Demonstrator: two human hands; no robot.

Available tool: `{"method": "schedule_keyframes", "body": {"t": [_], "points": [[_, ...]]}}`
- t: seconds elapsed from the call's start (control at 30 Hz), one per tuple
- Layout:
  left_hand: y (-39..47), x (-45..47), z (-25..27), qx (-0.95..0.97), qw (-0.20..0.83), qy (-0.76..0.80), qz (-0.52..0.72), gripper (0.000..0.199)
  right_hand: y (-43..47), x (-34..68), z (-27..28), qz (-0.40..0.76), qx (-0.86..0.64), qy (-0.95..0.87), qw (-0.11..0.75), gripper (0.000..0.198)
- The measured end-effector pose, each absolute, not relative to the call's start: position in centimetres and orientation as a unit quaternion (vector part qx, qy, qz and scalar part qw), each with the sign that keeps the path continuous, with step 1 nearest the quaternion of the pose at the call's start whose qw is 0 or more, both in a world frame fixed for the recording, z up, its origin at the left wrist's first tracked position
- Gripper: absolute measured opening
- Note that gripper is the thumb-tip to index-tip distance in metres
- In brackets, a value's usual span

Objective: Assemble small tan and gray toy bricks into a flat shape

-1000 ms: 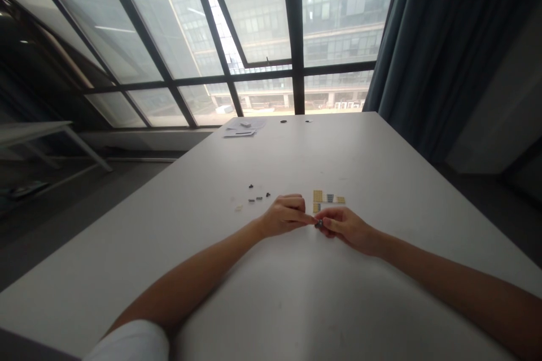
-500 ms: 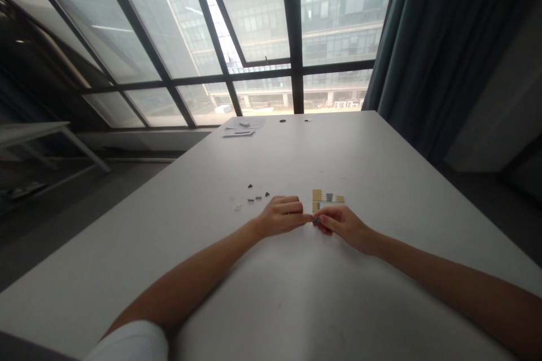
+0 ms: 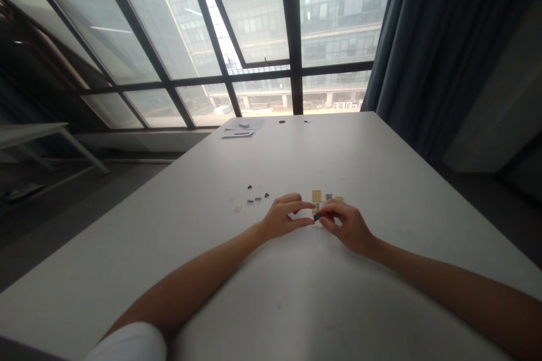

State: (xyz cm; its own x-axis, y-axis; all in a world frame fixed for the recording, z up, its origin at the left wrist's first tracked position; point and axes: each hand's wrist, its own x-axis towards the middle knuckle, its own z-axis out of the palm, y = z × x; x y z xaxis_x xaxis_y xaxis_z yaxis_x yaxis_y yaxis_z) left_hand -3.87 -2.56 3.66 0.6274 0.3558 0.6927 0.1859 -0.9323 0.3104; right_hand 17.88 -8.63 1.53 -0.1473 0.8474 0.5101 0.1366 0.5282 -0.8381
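While the right hand (image 3: 348, 224) is clasping a small dark piece (image 3: 317, 217) in its grip, on the near side of the yellow block (image 3: 316, 196), the left hand (image 3: 283, 215) is reaching beside that piece with its grip spread apart; whether it is touching, one cannot tell. Two gray pieces (image 3: 258, 198) and two black pieces (image 3: 249, 186) are lying on the desk (image 3: 279, 158), left of the yellow block.
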Motion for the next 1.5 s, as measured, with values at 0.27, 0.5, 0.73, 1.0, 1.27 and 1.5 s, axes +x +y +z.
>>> {"method": "schedule_keyframes", "body": {"t": [0.27,0.5,0.73,1.0,1.27,1.5], "points": [[-3.6,-3.0,3.3,0.878,0.17,0.199,0.402,0.016,-8.7,18.0,1.7,0.168,-0.342,-0.743,0.55,0.007],[-3.7,-2.7,2.7,0.862,0.207,0.224,0.405,0.012,-8.5,18.1,1.4,0.149,-0.342,-0.761,0.531,0.011],[-3.8,-2.7,2.3,0.861,0.212,0.226,0.404,0.012,-8.3,18.1,1.1,0.146,-0.34,-0.768,0.522,0.01],[-3.7,-2.8,2.0,0.865,0.206,0.228,0.396,0.013,-8.4,18.1,1.1,0.174,-0.358,-0.764,0.507,0.007],[-3.8,-2.8,2.0,0.866,0.205,0.229,0.394,0.012,-8.4,17.9,1.1,0.171,-0.363,-0.763,0.507,0.006],[-3.8,-2.8,2.0,0.866,0.204,0.229,0.394,0.012,-8.4,17.9,1.0,0.171,-0.361,-0.765,0.505,0.007]]}}
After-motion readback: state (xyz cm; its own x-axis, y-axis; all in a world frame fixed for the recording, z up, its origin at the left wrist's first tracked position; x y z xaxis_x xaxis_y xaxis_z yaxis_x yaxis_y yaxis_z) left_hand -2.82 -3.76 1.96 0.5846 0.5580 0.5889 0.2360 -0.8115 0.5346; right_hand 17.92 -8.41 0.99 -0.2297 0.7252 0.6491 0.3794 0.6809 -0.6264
